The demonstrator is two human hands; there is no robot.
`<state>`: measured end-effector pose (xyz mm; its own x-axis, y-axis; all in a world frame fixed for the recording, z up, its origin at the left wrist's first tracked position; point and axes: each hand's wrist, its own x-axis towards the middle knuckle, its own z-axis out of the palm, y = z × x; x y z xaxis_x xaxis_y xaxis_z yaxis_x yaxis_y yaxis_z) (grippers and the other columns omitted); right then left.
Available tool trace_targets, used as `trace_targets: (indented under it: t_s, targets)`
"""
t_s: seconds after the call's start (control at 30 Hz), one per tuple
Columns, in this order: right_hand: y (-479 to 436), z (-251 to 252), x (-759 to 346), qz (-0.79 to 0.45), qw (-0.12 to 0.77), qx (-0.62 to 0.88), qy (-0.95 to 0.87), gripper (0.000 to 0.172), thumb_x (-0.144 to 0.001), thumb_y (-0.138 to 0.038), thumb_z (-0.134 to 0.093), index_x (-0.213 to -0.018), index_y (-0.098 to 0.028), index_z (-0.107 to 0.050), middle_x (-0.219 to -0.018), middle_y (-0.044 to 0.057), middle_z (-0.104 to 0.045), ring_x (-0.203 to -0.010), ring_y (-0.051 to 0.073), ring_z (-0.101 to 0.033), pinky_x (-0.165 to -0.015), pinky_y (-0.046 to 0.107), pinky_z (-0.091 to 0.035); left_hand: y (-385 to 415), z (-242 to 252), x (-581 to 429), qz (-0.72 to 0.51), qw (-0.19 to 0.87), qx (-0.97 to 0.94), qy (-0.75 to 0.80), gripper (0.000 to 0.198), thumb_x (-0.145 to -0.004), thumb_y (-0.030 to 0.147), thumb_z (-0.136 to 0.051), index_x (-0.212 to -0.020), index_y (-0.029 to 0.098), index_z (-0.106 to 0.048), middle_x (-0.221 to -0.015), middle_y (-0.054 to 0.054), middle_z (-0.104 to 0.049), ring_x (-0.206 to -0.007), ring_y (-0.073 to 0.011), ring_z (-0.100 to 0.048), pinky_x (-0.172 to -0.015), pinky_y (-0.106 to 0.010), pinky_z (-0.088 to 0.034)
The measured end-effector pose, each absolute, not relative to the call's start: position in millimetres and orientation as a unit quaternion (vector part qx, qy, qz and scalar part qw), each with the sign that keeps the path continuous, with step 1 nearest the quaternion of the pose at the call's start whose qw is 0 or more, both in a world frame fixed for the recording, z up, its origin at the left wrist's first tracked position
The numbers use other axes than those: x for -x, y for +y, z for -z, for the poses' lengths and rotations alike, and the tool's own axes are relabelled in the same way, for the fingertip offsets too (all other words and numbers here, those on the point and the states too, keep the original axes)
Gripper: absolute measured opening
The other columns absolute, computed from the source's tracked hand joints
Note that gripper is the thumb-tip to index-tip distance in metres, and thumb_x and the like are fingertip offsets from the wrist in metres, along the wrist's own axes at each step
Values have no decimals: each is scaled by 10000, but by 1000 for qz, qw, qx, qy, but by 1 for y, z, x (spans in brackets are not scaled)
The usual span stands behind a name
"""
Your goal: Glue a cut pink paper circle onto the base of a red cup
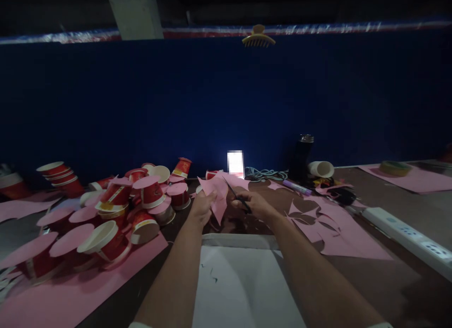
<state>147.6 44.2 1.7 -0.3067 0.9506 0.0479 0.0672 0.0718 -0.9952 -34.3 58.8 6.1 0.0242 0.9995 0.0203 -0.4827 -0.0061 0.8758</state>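
Note:
In the middle of the view, my left hand (204,208) pinches a piece of pink paper (219,196) with uneven, pointed edges. My right hand (254,206) is closed around the handles of dark scissors (237,196). The blades point up and left and lie against the right side of the paper; whether they are apart is too dim to tell. Below both hands is a white sheet or board (240,281) with a raised far edge and small dark marks. Left of my left hand stand several red paper cups (148,193), many with pink paper on top.
Pink paper scraps (339,224) and a purple marker (297,187) lie to the right. Beyond them are a white power strip (406,231), a dark bottle (302,156) and a tape roll (395,168). A bright screen (235,164) stands before the blue partition (176,97).

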Motion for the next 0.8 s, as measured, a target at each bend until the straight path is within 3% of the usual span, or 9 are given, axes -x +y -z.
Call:
trace_targets:
  t_s: [0.27, 0.8]
  targets:
    - [43, -5, -150, -539, 403, 428, -603, 441, -573, -458, -766, -872, -151, -661, -618, -39, -521, -529, 67, -408, -495, 210, -286, 59, -7, 36, -614, 610, -370, 336, 403, -527, 216, -792, -877, 123, -614, -744, -57, -686, -649, -169, -633, -646, -293, -503]
    - [39, -10, -156, -549, 386, 411, -617, 411, -590, -428, -764, -861, -143, -645, -591, -33, -534, -521, 82, -432, -496, 219, -318, 58, -9, 38, -604, 622, -378, 324, 406, -525, 183, -793, -892, 114, -634, -755, -69, -699, -692, -182, -649, -690, -289, -509]
